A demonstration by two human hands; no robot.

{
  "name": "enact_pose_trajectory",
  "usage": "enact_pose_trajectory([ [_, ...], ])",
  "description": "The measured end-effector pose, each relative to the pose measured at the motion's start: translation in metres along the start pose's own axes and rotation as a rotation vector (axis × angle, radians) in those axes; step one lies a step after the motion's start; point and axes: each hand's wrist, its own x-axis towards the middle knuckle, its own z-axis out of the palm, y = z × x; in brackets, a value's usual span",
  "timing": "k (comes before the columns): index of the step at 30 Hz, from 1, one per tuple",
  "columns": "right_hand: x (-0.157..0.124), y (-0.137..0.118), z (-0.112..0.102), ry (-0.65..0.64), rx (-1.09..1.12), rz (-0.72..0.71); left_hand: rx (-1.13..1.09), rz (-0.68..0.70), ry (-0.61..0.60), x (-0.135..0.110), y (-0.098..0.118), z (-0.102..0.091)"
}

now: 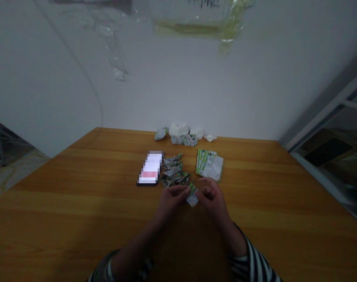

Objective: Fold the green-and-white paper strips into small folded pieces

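Between my two hands is a small folded paper piece (192, 199), printed green and white, with a diamond-like outline. My left hand (172, 197) pinches its left edge between thumb and fingers. On the other side, my right hand (211, 194) grips the right edge, its thumb on the paper and its fingers curled behind. Just beyond my left hand lies a row of folded paper shapes (173, 169) in the same print. A stack of flat printed green-and-white sheets (210, 164) rests beyond my right hand.
A phone (150, 168) with a lit, blurred screen lies left of the folded shapes. Crumpled white and printed papers (181, 133) sit along the back of the wooden table (93, 211), near the wall. Shelving (328, 149) stands to the right.
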Motion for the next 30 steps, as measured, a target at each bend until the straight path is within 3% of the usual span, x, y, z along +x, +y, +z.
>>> enact_pose_trajectory([
  [8, -0.004, 0.005, 0.002, -0.086, -0.073, -0.040, 0.061, 0.153, 0.104, -0.011, 0.006, 0.009],
  [13, -0.007, 0.002, 0.003, -0.181, -0.123, -0.003, 0.118, 0.235, 0.013, -0.014, 0.005, 0.012],
  [17, -0.009, -0.002, 0.005, -0.212, -0.047, 0.020, 0.002, 0.178, -0.063, -0.014, 0.004, 0.013],
  [23, -0.008, -0.001, 0.004, -0.139, -0.150, -0.007, 0.057, 0.180, -0.069, -0.010, 0.001, 0.009],
  [27, -0.010, -0.002, -0.003, 0.093, -0.539, -0.216, 0.311, 0.339, 0.035, -0.013, 0.004, 0.007],
  [30, -0.012, 0.003, -0.007, 0.167, -0.763, -0.355, 0.433, 0.358, -0.077, -0.020, 0.003, 0.013],
])
